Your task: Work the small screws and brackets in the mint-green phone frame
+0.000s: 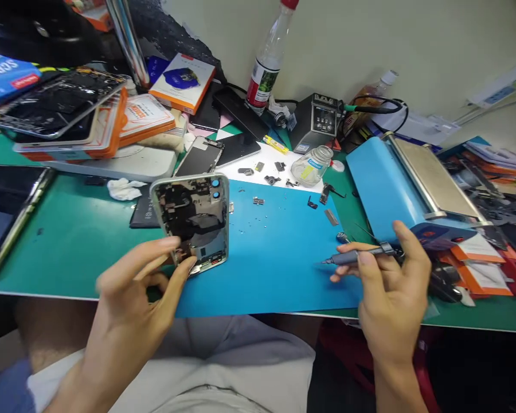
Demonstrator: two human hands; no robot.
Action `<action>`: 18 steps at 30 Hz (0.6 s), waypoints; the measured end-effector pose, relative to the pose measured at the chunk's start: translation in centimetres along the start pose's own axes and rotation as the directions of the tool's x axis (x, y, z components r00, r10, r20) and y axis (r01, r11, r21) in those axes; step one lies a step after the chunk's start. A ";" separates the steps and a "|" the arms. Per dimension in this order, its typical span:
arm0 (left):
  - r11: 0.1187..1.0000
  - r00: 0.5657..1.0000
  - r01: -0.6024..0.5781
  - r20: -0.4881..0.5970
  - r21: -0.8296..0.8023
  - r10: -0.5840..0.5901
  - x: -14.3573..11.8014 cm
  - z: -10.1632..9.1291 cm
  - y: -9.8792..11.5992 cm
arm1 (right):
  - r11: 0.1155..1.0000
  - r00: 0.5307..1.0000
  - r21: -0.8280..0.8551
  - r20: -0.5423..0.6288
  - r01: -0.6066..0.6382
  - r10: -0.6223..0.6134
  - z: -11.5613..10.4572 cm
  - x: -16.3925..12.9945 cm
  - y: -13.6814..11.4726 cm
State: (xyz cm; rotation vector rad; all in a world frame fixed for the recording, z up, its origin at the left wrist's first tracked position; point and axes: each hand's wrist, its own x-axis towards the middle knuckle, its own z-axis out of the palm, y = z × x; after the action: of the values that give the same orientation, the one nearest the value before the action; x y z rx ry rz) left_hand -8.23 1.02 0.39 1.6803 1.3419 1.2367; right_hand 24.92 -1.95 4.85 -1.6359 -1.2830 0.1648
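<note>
Phone housing (193, 221), opened and showing its inner parts, sits tilted up off the blue mat (275, 264) in our left hand (133, 298); we pinch its lower edge between thumb and forefinger, the other fingers curled loosely beneath. It hangs over the mat's left end, camera holes toward the far side. Our right hand (391, 287) closes around a grey screwdriver (356, 255), gripped pen-fashion, its tip pointing left and held just above the mat's right part, well apart from the housing.

Small screws and metal brackets (258, 201) lie scattered on the mat between the two hands and farther back. Behind them we see a white sheet with more small parts (272, 179) and a small glass jar (312, 166). A blue machine with a metal plate (395, 178) stands just to the right of the mat. A plastic bottle with a red cap (269, 57) rises at the back near the wall. On the left lie a dark phone (8, 212), a crumpled tissue (122, 188) and a stack of orange boxes (90, 132), all on the green table cover (69, 252).
</note>
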 end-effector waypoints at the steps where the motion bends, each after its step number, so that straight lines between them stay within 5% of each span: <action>1: 0.995 0.999 -0.040 0.006 0.089 0.039 0.5 -0.2 0.4 | 1.000 1.000 0.025 0.016 -0.008 0.008 0.6 -0.2 0.0; 5: 0.973 0.979 -0.165 0.147 0.161 0.142 1.7 -1.2 1.1 | 0.998 1.000 0.055 0.023 -0.018 0.017 1.7 -0.5 0.0; 10: 0.975 0.977 -0.142 0.181 0.170 0.111 2.4 -1.6 1.4 | 0.977 0.999 0.208 0.018 -0.040 0.037 3.3 0.3 -1.9; 15: 0.888 0.928 -0.360 0.205 0.287 0.310 2.8 -1.8 0.9 | 0.925 0.996 0.372 0.067 -0.076 0.055 6.0 0.4 -3.4; 18: 0.874 0.915 -0.394 0.215 0.286 0.342 2.9 -1.8 0.2 | 0.902 0.993 0.419 0.098 -0.107 0.072 7.1 0.1 -3.8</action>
State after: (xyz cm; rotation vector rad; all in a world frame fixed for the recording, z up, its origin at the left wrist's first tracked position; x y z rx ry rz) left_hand -9.78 3.65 2.05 2.3048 1.2096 1.0926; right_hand 18.02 2.21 4.31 -1.3202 -1.1340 0.5350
